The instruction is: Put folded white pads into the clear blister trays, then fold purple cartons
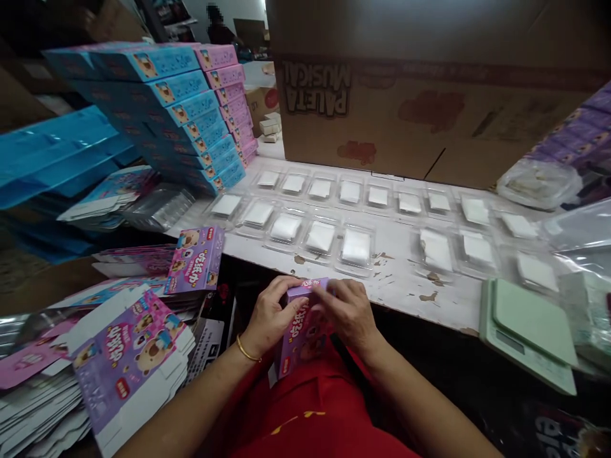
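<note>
A purple printed carton (pixel 305 331) stands upright in front of my red clothing, one end facing up and a white flap sticking out at its lower left. My left hand (pixel 274 315) grips its left side, with the thumb across the front face. On the right, my right hand (pixel 351 312) has its fingers bent at the carton's upper right edge; some of them are blurred or hidden behind it. Just beyond my hands, clear plastic trays (pixel 357 248) with white folded pads lie in rows on the white table (pixel 391 280).
Flat purple cartons (pixel 128 362) pile up at left, beside a formed purple carton (pixel 195 259). Stacked blue boxes (pixel 176 114) and pink boxes (pixel 233 95) stand behind. A large cardboard box (pixel 382 108) walls off the table's back. A green scale (pixel 529 331) sits at right.
</note>
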Tool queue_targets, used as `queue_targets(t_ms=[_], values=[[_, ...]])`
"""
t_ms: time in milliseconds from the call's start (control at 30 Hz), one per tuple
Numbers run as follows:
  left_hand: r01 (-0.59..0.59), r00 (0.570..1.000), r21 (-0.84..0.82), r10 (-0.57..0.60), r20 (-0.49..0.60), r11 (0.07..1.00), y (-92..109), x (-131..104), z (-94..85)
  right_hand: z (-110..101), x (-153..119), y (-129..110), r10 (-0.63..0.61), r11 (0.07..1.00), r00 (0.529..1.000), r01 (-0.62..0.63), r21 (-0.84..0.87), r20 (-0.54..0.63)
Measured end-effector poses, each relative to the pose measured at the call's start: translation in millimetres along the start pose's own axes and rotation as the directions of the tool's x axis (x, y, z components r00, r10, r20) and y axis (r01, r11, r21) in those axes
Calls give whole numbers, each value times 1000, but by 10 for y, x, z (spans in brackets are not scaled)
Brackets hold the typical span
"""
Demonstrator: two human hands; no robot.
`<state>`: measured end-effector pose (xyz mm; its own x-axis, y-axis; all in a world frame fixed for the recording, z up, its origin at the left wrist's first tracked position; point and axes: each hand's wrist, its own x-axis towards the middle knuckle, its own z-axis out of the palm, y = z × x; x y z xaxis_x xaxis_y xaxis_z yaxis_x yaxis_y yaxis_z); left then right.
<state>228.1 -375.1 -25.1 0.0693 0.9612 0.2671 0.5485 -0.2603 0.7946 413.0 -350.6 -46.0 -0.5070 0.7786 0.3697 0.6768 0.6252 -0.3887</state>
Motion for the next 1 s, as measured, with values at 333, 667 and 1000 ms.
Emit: queue_targets(t_ms=[333,667,1000], values=[[12,997,50,-8,-78,999,70,60,-174,-345,192,196,-48,973,995,26,231,89],[479,874,-659,-387,294,580,-345,-323,-378,197,-465,-20,539,-86,756,-390,917,372],[496,614,-335,-50,788,801,-314,-211,-203,-474,19,-8,-76,700,982,-71,710,172]])
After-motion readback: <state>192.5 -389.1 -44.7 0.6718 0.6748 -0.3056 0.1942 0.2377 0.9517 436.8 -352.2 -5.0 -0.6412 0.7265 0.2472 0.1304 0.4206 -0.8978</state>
